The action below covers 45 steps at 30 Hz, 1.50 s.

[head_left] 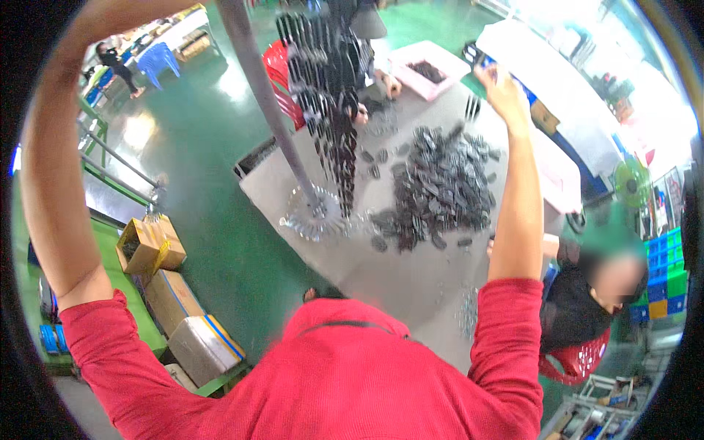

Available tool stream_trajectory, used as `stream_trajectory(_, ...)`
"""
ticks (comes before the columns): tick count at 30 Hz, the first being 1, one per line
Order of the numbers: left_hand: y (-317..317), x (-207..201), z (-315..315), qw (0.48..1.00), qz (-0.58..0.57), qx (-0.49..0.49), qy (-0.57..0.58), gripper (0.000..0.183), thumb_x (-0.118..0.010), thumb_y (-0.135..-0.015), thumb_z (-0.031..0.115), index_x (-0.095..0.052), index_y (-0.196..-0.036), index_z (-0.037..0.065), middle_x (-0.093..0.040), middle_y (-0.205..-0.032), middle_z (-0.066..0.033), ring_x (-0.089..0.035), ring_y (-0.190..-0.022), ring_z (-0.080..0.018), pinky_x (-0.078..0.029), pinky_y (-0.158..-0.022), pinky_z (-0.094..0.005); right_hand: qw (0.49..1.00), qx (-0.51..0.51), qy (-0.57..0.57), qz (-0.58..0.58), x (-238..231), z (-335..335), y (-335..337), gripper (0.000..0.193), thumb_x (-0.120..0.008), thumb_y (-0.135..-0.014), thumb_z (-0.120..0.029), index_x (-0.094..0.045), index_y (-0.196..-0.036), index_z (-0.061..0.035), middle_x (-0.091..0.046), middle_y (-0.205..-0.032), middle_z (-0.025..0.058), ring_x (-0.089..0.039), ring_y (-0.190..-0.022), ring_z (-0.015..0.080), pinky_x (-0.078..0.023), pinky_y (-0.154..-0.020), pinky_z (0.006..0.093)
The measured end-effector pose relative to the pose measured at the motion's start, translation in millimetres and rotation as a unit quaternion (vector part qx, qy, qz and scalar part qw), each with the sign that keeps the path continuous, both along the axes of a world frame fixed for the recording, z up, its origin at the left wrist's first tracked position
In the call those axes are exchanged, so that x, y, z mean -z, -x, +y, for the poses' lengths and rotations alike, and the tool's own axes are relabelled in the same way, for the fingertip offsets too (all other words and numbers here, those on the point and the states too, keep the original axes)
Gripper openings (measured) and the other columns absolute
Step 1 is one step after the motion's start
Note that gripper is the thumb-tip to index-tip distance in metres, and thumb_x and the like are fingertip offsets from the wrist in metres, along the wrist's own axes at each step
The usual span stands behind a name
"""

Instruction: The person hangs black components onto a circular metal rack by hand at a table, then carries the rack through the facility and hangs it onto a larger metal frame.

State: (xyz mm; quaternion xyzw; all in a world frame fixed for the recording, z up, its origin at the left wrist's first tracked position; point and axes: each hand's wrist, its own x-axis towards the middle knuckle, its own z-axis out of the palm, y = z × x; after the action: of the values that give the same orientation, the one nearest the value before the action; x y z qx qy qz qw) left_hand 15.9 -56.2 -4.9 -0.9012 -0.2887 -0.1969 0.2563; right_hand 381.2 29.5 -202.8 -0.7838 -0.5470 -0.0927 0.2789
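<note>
My left arm is raised along the left side and bends over at the top edge; its hand is out of the picture. My right hand is lifted over the far right of the table, fingers loosely bent and apart, with nothing visible in them. Just below it is a small dark striped piece. A heap of small black oval pieces covers the middle of the grey table. Left of the heap, a grey pole rises from a round clear or silvery base. Beside the pole, rows of black pieces hang in a tall column.
Across the table, a co-worker's hands show behind the column, near a pink tray of dark pieces. Another co-worker in black sits close on my right. Cardboard boxes stand to my left, and a red chair is beyond the table.
</note>
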Motion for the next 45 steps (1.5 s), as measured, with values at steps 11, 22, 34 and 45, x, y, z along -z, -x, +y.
stream_trajectory(11,-5.5,-27.8,10.3,0.985,0.071,0.004,0.16,0.031,-0.047,-0.073,-0.001,-0.057,-0.102,-0.005,-0.061,-0.093,-0.0219,-0.06,-0.086,-0.0307,-0.048,-0.082,-0.0347,0.854,-0.228,-0.468,-0.023,-79.6,-35.5,213.1,0.017,-0.067,-0.076,-0.018,-0.063,-0.089,-0.0082,-0.064,-0.076,0.0053,-0.058,-0.055,0.0196,-0.045,-0.051,0.0295)
stream_trajectory(22,-3.5,-31.3,16.3,0.974,0.075,-0.056,0.206,0.039,-0.043,-0.071,-0.007,-0.054,-0.109,-0.007,-0.062,-0.088,-0.0205,-0.06,-0.081,-0.0297,-0.049,-0.078,-0.0354,0.735,-0.42,-0.283,0.452,-85.7,-35.0,215.2,0.012,-0.062,-0.082,-0.013,-0.067,-0.086,-0.0024,-0.063,-0.067,0.0013,-0.041,-0.044,0.001,-0.028,-0.04,0.016)
stream_trajectory(34,19.9,-19.2,22.6,0.988,0.059,0.072,0.124,0.04,-0.044,-0.074,-0.002,-0.051,-0.114,-0.005,-0.057,-0.107,-0.0196,-0.057,-0.094,-0.03,-0.045,-0.089,-0.0344,0.96,-0.093,-0.125,0.233,-7.5,-9.2,-13.5,0.027,-0.062,-0.08,-0.025,-0.063,-0.096,-0.0027,-0.064,-0.076,0.0056,-0.053,-0.051,0.0073,-0.038,-0.044,0.0208)
stream_trajectory(45,-6.4,-28.0,22.6,0.982,0.113,-0.024,0.152,0.038,-0.047,-0.07,-0.004,-0.053,-0.107,-0.012,-0.059,-0.1,-0.0233,-0.059,-0.091,-0.0322,-0.047,-0.085,-0.0338,0.862,-0.314,-0.371,0.146,-87.4,-50.7,189.9,0.031,-0.063,-0.078,-0.027,-0.06,-0.103,-0.009,-0.062,-0.084,0.0081,-0.061,-0.066,0.0182,-0.048,-0.058,0.0354)
